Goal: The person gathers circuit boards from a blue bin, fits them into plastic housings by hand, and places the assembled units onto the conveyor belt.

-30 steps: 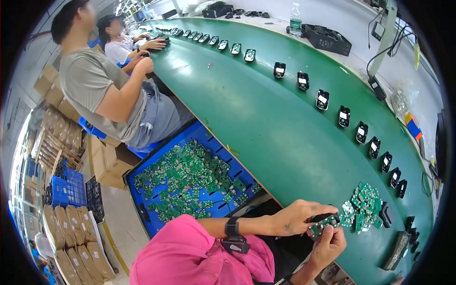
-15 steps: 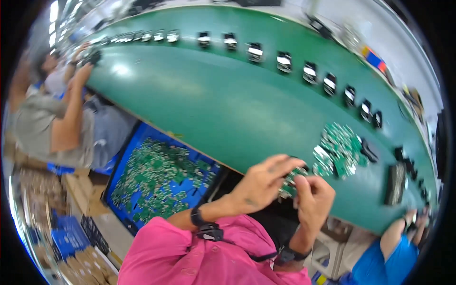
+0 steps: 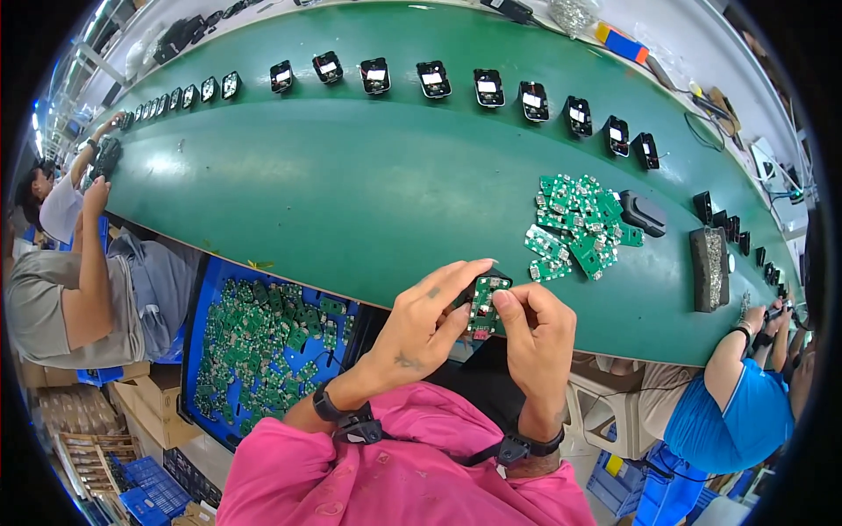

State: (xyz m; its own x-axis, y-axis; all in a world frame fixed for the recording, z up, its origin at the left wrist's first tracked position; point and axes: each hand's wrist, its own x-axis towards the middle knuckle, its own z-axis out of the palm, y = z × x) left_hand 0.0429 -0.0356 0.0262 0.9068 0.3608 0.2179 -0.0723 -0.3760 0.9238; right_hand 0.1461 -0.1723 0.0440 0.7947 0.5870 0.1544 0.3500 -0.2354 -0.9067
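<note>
At the near edge of the green table, both hands hold a small green circuit board upright between them. My left hand is closed around its left side, the forefinger reaching over the top. The thumb of my right hand presses on the board's upper right, with the fingers curled behind. A dark edge shows behind the board, but I cannot tell what it belongs to. Just beyond my right hand lies a loose pile of green circuit boards, with a black plastic casing against its right side.
A curved row of black casings with white patches runs along the far side of the table. A blue bin of circuit boards stands at left below the edge. A dark block lies right. People work at both sides.
The view has swung to the right, so table things appear shifted left. The board's face now shows more fully between my hands, and my right thumb lies on it.
</note>
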